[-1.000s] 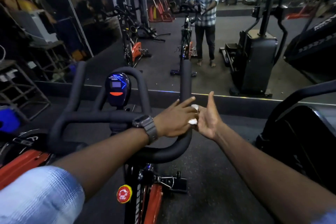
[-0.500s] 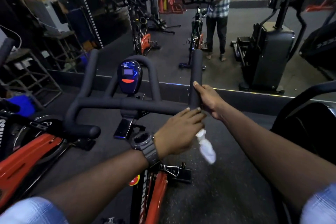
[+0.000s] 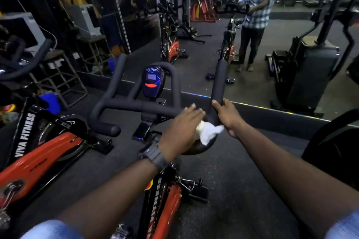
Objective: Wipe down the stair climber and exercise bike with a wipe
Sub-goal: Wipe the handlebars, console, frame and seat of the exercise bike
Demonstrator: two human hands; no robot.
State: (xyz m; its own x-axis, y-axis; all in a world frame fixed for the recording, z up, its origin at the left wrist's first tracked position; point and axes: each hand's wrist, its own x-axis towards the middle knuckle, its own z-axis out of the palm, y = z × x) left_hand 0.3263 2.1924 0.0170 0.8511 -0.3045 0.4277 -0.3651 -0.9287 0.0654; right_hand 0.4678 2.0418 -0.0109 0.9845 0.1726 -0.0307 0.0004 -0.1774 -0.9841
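The exercise bike has black handlebars (image 3: 136, 105), a small lit console (image 3: 152, 81) and a red frame (image 3: 167, 196) below me. My left hand (image 3: 178, 132), with a watch on the wrist, holds a white wipe (image 3: 208, 131) against the right bend of the handlebars; the wipe bunches out from under the hand. My right hand (image 3: 228, 116) grips the base of the right upright handle. A black machine, probably the stair climber (image 3: 334, 147), shows at the right edge, partly cut off.
A second red and black bike (image 3: 48, 147) stands close on my left. Straight ahead is a wall mirror (image 3: 252, 44) reflecting me, the bikes and the climber. Metal racks (image 3: 64, 75) and a blue object (image 3: 51, 101) sit at far left. Dark rubber floor lies around.
My left hand took the wipe from the right hand, then brought it up onto the handlebar bend. My right hand moved onto the right upright handle and grips it.
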